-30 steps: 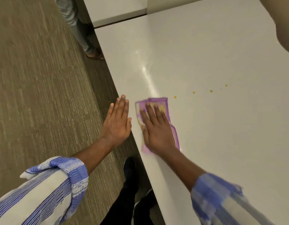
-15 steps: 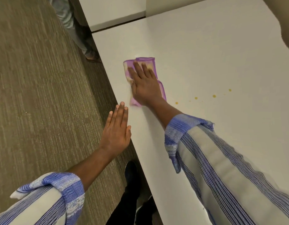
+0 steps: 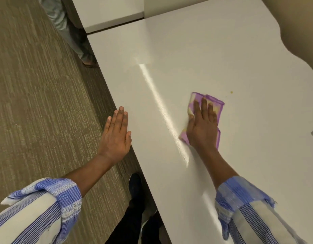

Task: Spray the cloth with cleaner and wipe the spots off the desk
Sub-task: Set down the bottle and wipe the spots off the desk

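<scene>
Purple cloth (image 3: 216, 104) under right hand (image 3: 202, 131); one spot (image 3: 231, 92)

And the right hand (image 3: 202, 128) sweeps the cloth (image 3: 204, 118) back from the far left part of the bench (image 3: 213, 55), out toward the middle and right, over the line of yellow spots. Four showed a moment ago; only one spot (image 3: 231, 92) shows now, just beyond the cloth's far corner. The arm has drawn back, less outstretched.
</scene>
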The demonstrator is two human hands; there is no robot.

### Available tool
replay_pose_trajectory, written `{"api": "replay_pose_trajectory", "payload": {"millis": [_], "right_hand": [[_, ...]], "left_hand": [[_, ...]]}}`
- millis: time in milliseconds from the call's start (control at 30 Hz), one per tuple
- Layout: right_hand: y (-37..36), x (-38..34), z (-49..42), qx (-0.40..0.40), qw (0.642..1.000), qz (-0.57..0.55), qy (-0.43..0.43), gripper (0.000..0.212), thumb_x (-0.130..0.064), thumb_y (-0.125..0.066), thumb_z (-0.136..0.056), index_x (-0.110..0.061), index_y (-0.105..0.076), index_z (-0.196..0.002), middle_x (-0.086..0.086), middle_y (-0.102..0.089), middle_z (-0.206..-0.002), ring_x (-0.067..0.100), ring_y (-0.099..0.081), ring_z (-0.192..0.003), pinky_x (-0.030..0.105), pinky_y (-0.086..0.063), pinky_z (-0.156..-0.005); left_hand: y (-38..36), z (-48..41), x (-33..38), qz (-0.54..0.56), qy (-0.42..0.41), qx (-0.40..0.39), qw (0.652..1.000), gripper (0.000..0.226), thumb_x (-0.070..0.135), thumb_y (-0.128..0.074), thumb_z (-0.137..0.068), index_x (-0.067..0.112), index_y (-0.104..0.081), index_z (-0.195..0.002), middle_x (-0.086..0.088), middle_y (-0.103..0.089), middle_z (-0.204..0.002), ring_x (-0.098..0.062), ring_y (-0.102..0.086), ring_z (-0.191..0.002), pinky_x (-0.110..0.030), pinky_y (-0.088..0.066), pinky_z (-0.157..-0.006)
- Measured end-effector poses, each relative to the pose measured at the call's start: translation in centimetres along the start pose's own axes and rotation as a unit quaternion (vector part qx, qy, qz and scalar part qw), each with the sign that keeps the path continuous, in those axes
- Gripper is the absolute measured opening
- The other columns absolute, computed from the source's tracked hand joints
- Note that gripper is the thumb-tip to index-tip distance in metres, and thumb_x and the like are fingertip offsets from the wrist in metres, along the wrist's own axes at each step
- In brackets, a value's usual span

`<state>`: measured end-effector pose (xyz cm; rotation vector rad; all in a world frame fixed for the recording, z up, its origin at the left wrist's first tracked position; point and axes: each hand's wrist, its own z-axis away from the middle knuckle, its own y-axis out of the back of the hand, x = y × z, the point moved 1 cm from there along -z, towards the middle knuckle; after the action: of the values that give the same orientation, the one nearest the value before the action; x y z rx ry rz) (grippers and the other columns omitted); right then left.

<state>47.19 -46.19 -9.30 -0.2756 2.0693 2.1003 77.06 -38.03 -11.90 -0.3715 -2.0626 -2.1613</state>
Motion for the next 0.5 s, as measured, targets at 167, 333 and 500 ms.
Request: {"api": "replay_pose_trajectory", "payload": {"millis": [167,333,500], "right_hand": [[0.7,4.0,8.5,-0.019,0.999,0.014,0.022,0.055,-0.033,-0.027,-0.108,-0.015,-0.034,-0.160,0.008,-0.024,-0.170,0.030,-0.017,-0.159,0.045,-0.014,-0.129],[4.0,11.7,9.0,-0.018,0.999,0.022,-0.017,0.056,-0.033,-0.025,-0.107,-0.012,-0.039,-0.158,0.010,-0.031,-0.166,0.032,-0.027,-0.155,0.049,-0.020,-0.127],[4.4,13.0,2.1,0.019,0.982,0.036,-0.183,0.067,-0.038,-0.018,-0.102,-0.007,-0.030,-0.160,0.022,-0.025,-0.167,0.046,-0.027,-0.151,0.055,-0.022,-0.124]], "left_hand": [[0.4,-0.1,0.1,-0.031,0.000,-0.003,1.000,0.065,0.032,-0.023,-0.104,-0.001,-0.014,-0.160,-0.018,-0.007,-0.170,-0.031,-0.005,-0.158,-0.054,-0.010,-0.127],[1.2,-0.2,1.0,-0.059,-0.013,0.010,0.998,0.065,0.026,-0.028,-0.102,-0.003,-0.018,-0.159,-0.021,-0.011,-0.169,-0.032,-0.009,-0.158,-0.053,-0.009,-0.128],[1.0,-0.3,3.0,-0.059,-0.056,0.008,0.997,0.064,0.028,-0.027,-0.103,-0.005,-0.021,-0.157,-0.023,-0.017,-0.167,-0.034,-0.014,-0.157,-0.051,-0.011,-0.128]]}}
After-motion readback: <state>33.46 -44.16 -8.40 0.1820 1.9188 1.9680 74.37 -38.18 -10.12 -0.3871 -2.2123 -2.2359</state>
